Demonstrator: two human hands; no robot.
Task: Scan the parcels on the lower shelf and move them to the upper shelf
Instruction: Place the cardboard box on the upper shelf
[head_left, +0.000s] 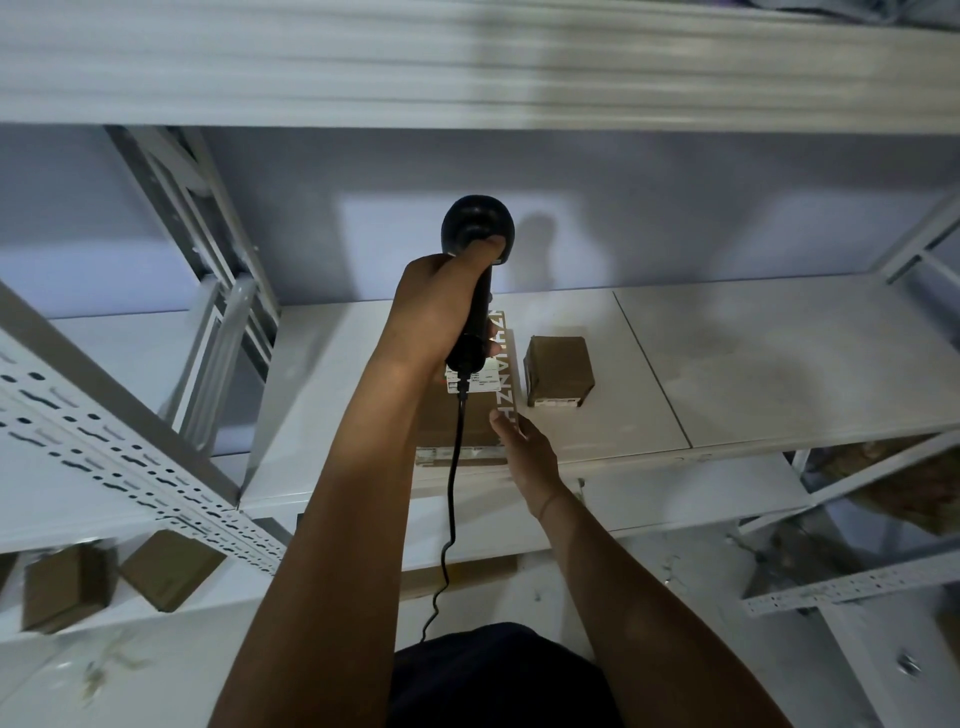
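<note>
My left hand (441, 306) grips the black barcode scanner (475, 228) above the labelled cardboard parcel (480, 426) at the shelf's (779, 364) front edge, while my right hand (524, 457), fingers straight, touches its right side.

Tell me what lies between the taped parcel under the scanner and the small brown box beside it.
Nothing lies there: in the head view only a thin sliver of bare white shelf separates the taped parcel from the small brown box.
</note>
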